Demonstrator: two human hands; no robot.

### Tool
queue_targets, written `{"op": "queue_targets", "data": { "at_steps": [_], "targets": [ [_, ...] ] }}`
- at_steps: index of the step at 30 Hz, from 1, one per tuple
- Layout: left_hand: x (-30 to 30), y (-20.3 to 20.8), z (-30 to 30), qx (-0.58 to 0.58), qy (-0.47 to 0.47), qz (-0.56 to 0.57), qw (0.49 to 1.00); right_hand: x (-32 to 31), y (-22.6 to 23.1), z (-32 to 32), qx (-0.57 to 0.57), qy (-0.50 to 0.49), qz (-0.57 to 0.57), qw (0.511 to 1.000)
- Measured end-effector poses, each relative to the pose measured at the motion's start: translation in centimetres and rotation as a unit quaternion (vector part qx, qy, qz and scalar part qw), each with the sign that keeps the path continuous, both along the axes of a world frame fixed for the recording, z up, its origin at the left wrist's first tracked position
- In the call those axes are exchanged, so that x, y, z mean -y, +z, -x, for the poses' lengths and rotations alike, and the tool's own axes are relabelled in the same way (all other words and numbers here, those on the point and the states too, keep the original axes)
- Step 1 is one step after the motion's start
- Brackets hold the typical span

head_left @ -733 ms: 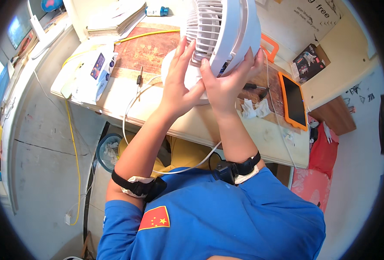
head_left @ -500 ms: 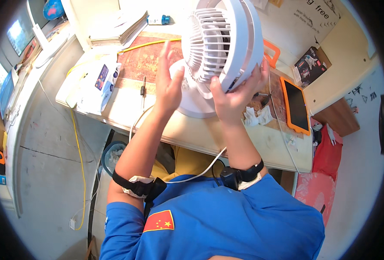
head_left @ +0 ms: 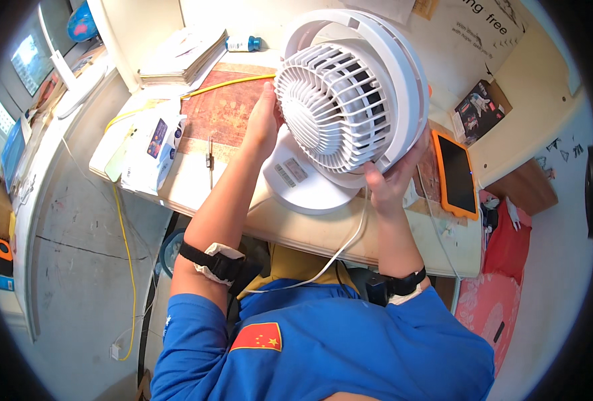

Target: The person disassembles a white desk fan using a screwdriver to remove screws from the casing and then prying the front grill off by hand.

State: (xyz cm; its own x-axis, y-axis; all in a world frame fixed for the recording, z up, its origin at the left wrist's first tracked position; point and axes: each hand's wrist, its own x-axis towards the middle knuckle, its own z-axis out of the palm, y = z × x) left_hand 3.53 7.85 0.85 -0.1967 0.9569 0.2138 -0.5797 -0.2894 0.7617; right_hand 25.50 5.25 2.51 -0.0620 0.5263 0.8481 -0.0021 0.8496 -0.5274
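A white desk fan [head_left: 333, 107] stands at the table's front edge, its round slatted grille turned up and leftward inside a wide white ring. Its base [head_left: 310, 190] bears a label and rests on the tabletop. My left hand [head_left: 263, 127] presses against the grille's left edge with fingers nearly straight; its thumb is partly hidden by the fan. On the other side, my right hand [head_left: 397, 180] grips the lower right of the ring, thumb in front and fingers mostly behind. A white cord [head_left: 346, 244] hangs down past the table edge across my lap.
Left of the fan lie a white packet [head_left: 151, 157], a small screwdriver-like tool [head_left: 209, 160] and a yellow cable [head_left: 223, 85]. Stacked papers [head_left: 183, 57] and a blue bottle [head_left: 243, 44] sit behind. An orange-framed tablet [head_left: 455, 175] leans at right, near a dark box [head_left: 478, 110].
The fan has come nearer and its grille has turned to show more of its front. My left hand has closed in against it; my right hand has shifted right along the ring.
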Motion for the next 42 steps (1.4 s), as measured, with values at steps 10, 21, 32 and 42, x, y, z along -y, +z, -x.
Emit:
{"op": "queue_targets", "data": {
  "at_steps": [10, 21, 32, 42],
  "targets": [
    [2.8, -0.4, 0.8, -0.055, 0.065, -0.008, 0.996, -3.2, -0.1, -0.4, 0.066, -0.063, 0.015, 0.996],
    [6.3, -1.5, 0.3, -0.047, 0.164, -0.073, 0.983, -8.2, -0.1, 0.6, 0.11, -0.165, -0.039, 0.979],
    [8.5, -2.9, -2.0, -0.146, 0.247, -0.081, 0.955, -11.9, -1.4, 1.0, 0.074, -0.11, 0.082, 0.988],
    [6.3, -0.1, 0.1, -0.211, 0.278, -0.172, 0.921, -7.0, -0.8, 0.6, -0.036, -0.066, 0.234, 0.969]
  ]
}}
